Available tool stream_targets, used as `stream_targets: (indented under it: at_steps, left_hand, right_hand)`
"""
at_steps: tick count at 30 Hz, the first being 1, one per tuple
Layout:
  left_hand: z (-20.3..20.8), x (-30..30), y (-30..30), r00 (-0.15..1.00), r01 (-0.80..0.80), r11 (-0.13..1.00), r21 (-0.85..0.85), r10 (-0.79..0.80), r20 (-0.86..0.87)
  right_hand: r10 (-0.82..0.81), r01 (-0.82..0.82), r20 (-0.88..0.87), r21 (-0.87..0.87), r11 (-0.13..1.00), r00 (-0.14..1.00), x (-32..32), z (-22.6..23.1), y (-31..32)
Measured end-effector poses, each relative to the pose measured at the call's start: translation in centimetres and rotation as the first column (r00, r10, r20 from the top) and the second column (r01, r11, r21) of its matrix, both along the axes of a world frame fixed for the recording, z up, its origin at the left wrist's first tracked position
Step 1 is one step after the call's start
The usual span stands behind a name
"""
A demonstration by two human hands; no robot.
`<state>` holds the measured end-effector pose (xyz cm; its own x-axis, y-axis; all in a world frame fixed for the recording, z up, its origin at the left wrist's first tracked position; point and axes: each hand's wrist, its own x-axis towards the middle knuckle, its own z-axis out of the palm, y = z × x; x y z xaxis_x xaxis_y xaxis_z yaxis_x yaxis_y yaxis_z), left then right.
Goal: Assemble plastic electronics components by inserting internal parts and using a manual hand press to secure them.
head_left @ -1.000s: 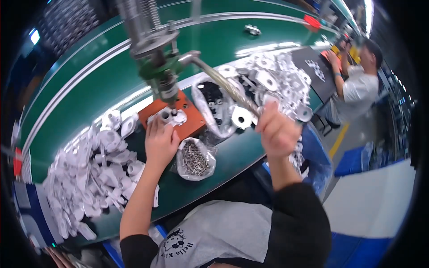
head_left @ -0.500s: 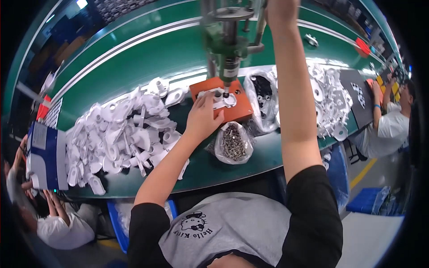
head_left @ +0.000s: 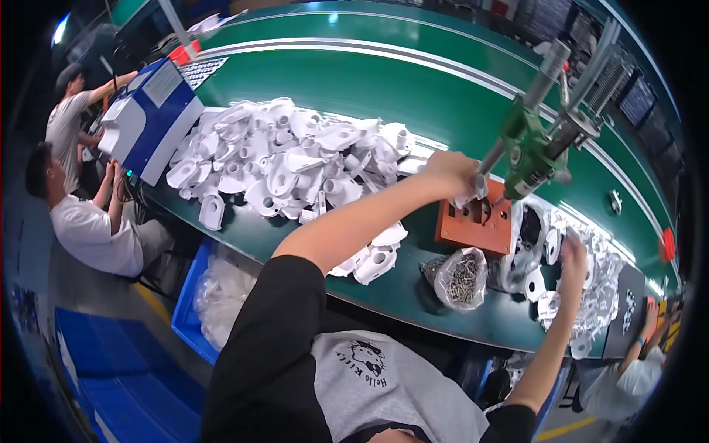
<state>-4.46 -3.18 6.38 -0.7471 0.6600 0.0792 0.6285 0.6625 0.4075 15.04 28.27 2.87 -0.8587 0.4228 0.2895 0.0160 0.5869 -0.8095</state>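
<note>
My left hand (head_left: 452,171) is closed on a white plastic part (head_left: 465,198) at the far left edge of the orange fixture block (head_left: 473,232). Fingers and part are partly hidden by the hand itself. A green screwdriving press (head_left: 530,159) stands over the block's right side, its bit close above it. My right hand (head_left: 573,260), smeared by motion, is over the right-hand heap of white plastic parts (head_left: 597,295); whether it holds anything does not show. Just in front of the block is a clear bag of screws (head_left: 462,280).
A large heap of white plastic parts (head_left: 284,159) covers the bench to the left. A bag with black pieces (head_left: 530,227) lies right of the block. Behind runs a green conveyor (head_left: 354,74). A blue-and-white machine (head_left: 151,122) and co-workers (head_left: 88,229) are at the left.
My view has swung to the right. My right hand has come down from high beside the press to the right-hand heap. My left hand now has the white part at the block's edge.
</note>
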Motion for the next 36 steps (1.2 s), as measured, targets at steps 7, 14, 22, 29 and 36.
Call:
stream_targets:
  at_steps: [7, 14, 22, 29, 36]
  left_hand:
    - [-4.3, -8.9, -2.5, 0.936, -0.351, 0.78, 0.518, 0.315, 0.159]
    - [-4.3, -5.1, -2.9, 0.971, 0.105, 0.978, -0.178, -0.062, 0.233]
    - [-3.6, -2.3, -5.2, 0.933, 0.17, 0.978, -0.122, -0.12, 0.338]
    - [-8.8, -2.3, -5.2, 0.922, -0.015, 0.995, -0.102, -0.026, -0.386]
    - [-11.0, -3.7, -6.6, 0.766, 0.092, 0.996, -0.024, -0.086, -0.637]
  right_hand:
    - [-0.148, -0.093, 0.399, 0.525, 0.846, 0.905, 7.2, -6.0, -7.9]
    - [-0.131, 0.076, 0.064, 0.538, 0.839, 0.989, 6.8, -9.4, -5.7]
    - [-0.351, 0.349, -0.059, -0.049, 0.936, 0.934, 6.7, -8.8, -3.8]
    - [-0.38, 0.197, -0.163, -0.637, 0.745, 0.91, 5.2, -6.5, -6.0]
    - [-0.108, -0.049, -0.106, -0.899, 0.435, 0.989, 3.5, -6.0, -8.5]
